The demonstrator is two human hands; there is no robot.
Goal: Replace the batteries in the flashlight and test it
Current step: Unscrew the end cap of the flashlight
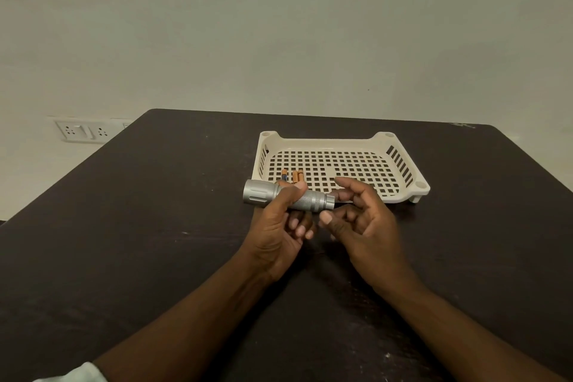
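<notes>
Our left hand (280, 223) keeps a full grip around the flashlight (290, 196) above the worktop (155, 226), right hand (361, 217) loosely spread at the tail cap (329, 201), so unscrewing looks next; batteries (293, 177) wait in the tray (400, 152), no legible writing.

no readable text, batteries (294, 177) too small for any label, flashlight (286, 198) unmarked
</notes>
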